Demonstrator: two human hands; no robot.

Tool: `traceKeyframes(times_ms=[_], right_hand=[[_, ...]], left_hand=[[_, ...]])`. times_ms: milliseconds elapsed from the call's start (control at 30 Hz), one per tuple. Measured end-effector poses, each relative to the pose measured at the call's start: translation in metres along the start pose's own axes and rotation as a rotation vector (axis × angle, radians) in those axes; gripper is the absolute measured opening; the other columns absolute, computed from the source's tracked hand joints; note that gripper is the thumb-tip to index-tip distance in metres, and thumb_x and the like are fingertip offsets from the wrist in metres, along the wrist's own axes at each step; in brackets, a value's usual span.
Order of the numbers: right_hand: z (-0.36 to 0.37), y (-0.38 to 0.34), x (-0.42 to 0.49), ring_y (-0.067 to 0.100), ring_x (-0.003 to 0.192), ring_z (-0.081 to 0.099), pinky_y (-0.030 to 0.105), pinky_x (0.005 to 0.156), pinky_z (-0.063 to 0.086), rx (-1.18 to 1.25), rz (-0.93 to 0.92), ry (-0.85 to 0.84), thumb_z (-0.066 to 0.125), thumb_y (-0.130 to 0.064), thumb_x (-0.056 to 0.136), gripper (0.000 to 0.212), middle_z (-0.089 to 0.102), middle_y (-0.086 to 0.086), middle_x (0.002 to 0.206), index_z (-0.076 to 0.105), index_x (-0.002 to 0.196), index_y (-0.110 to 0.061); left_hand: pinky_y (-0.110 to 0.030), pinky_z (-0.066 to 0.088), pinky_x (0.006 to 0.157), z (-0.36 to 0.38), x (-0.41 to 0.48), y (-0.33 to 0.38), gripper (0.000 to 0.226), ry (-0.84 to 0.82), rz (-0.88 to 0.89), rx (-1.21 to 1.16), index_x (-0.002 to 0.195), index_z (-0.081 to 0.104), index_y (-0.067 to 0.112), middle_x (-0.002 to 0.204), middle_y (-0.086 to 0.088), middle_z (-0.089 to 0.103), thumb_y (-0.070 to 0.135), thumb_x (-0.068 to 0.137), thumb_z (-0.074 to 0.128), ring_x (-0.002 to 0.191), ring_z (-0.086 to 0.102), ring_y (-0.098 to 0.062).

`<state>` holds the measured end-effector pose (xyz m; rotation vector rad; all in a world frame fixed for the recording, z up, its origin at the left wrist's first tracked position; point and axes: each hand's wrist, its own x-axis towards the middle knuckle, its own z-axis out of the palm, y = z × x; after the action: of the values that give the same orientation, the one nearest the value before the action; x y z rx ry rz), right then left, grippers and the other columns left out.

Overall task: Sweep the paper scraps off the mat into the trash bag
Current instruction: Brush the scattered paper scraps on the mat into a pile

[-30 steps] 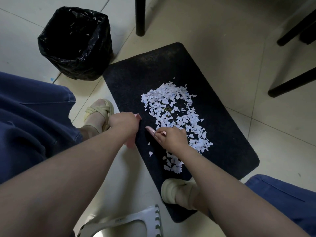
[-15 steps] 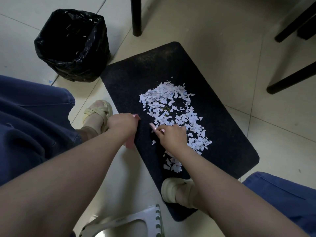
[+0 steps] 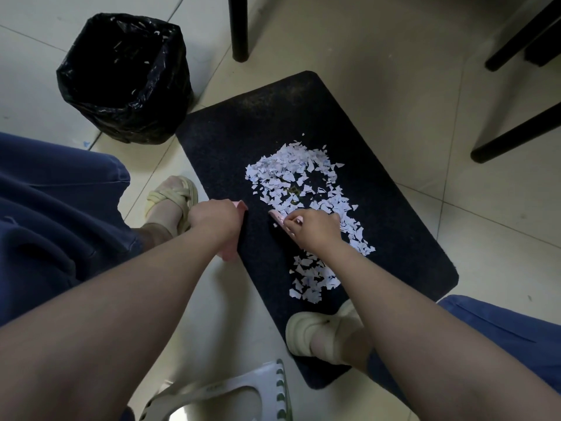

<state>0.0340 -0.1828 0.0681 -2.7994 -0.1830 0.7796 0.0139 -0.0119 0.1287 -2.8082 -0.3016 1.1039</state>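
Off the mat's [image 3: 243, 123] far left corner, on the pale tiles: black trash bag [image 3: 121, 86], mouth open, a few white flecks inside. Nearly touching that corner, though contact too hard to tell.

Left of the mat, nearer the camera: blue trouser leg [image 3: 54, 208], then a cream strappy sandal [image 3: 173, 199] on the tiles, just beside the mat's left long edge.

At that same left edge: left hand [image 3: 215, 220], back turned up, fingers curled down and clamped on a pink plastic piece [image 3: 229, 252] lying along the mat's border. Most of the piece hidden under hand and wrist; shape not clear.

On the mat, right of the left hand with a bare dark strip between: right hand [image 3: 317, 230], fingers bent together, pinching a pink tool [image 3: 277, 217] with its tip pointing toward the mat's left edge. Working end hidden by the hand.

Paper scraps [image 3: 291, 177] spread across the mat's middle, white and pale blue, running from the centre down toward the near end. Right hand resting at the left rim of the heap, partly over it.

On the mat's near corner: second cream sandal [image 3: 315, 332], below the scraps.

Below the mat's near end, at the bottom of the view: white stool [image 3: 243, 390].

Beyond the mat's far end: one black furniture leg [image 3: 238, 28]. Well apart to the mat's right: slanted dark legs [image 3: 516, 135].
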Motion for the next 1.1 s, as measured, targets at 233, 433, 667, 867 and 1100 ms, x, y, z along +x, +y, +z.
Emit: traceKeyframes(times_ms=[233, 433, 667, 867, 1100], right_hand=[[0.022, 0.004, -0.013, 0.011, 0.089, 0.061, 0.043, 0.106, 0.03, 0.095, -0.033, -0.387, 0.055, -0.045, 0.094, 0.021, 0.071, -0.01, 0.094, 0.07, 0.104, -0.034], [0.02, 0.018, -0.009, 0.017, 0.099, 0.06, 0.037, 0.093, 0.028, -0.036, -0.009, -0.025, 0.047, -0.05, 0.096, 0.025, 0.071, -0.005, 0.098, 0.067, 0.107, -0.038], [0.0, 0.026, -0.017, 0.012, 0.093, 0.059, 0.035, 0.098, 0.038, 0.155, 0.038, -0.289, 0.058, -0.048, 0.092, 0.016, 0.07, -0.009, 0.1, 0.069, 0.096, -0.038], [0.035, 0.03, -0.039, 0.013, 0.095, 0.062, 0.038, 0.098, 0.039, 0.04, -0.059, -0.505, 0.062, -0.04, 0.088, 0.011, 0.071, -0.009, 0.099, 0.071, 0.092, -0.036], [0.018, 0.042, -0.031, 0.02, 0.106, 0.055, 0.039, 0.097, 0.028, -0.158, -0.143, -0.111, 0.048, -0.052, 0.095, 0.025, 0.069, -0.004, 0.103, 0.067, 0.106, -0.04]], left_hand=[[-0.032, 0.049, 0.093, 0.003, 0.001, 0.006, 0.041, 0.015, -0.028, 0.007, 0.127, 0.05, 0.019, 0.119, -0.002, 0.058, 0.012, 0.088, 0.059, 0.114, 0.057, -0.023], [-0.03, 0.051, 0.077, 0.001, 0.001, 0.01, 0.045, -0.037, -0.048, 0.024, 0.123, 0.053, 0.021, 0.109, 0.001, 0.061, 0.017, 0.08, 0.068, 0.101, 0.061, -0.02], [-0.028, 0.044, 0.069, 0.003, -0.006, 0.033, 0.03, 0.031, -0.054, -0.028, 0.117, 0.061, 0.02, 0.108, 0.0, 0.064, 0.02, 0.089, 0.051, 0.099, 0.062, -0.02], [-0.032, 0.049, 0.084, 0.013, -0.012, 0.042, 0.042, 0.036, 0.025, 0.0, 0.128, 0.051, 0.017, 0.119, -0.004, 0.06, 0.013, 0.087, 0.056, 0.109, 0.059, -0.024], [-0.035, 0.049, 0.09, 0.007, -0.012, 0.04, 0.044, 0.036, 0.017, -0.019, 0.131, 0.048, 0.015, 0.114, -0.007, 0.058, 0.01, 0.088, 0.053, 0.112, 0.057, -0.026]])
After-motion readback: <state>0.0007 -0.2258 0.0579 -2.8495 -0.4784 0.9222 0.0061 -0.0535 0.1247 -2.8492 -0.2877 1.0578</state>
